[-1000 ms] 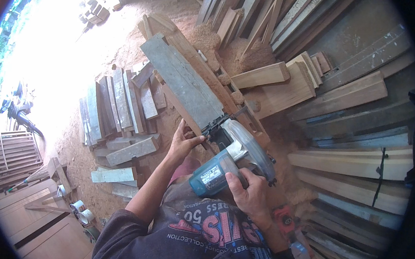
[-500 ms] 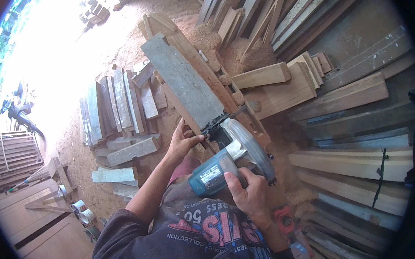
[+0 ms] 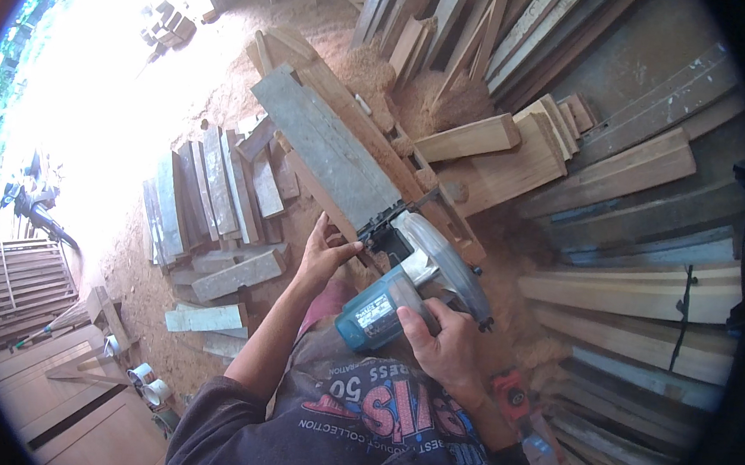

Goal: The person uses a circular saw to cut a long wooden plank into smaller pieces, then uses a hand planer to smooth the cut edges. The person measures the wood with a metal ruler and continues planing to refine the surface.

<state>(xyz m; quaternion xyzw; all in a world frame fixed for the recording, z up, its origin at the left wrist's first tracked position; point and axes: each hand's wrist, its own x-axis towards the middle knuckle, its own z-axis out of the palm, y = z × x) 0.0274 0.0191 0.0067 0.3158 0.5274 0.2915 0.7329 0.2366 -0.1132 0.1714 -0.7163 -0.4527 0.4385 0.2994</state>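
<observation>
My right hand (image 3: 444, 339) is wrapped around the rear handle of a teal circular saw (image 3: 368, 315) with a silver blade guard. The saw's base plate sits at the near end of a weathered grey plank (image 3: 331, 143). At that same end, my left hand (image 3: 326, 255) grips the plank's left edge, its thumb beside the saw's base and its fingers partly hidden along the side. Beneath the plank is a brown wooden beam (image 3: 315, 60) dusted with sawdust. The blade itself is hidden by the guard and base.
Short offcuts (image 3: 212, 178) lie in a row on the sawdust-covered floor at left. Long boards (image 3: 628, 289) are stacked at right, and more boards (image 3: 411, 49) lean at the far side. A red tool (image 3: 512, 395) is by my right forearm. White rolls (image 3: 154, 390) stand lower left.
The view has shifted very slightly. The saw and my right hand sit a touch further left, and both hands keep the same holds.
</observation>
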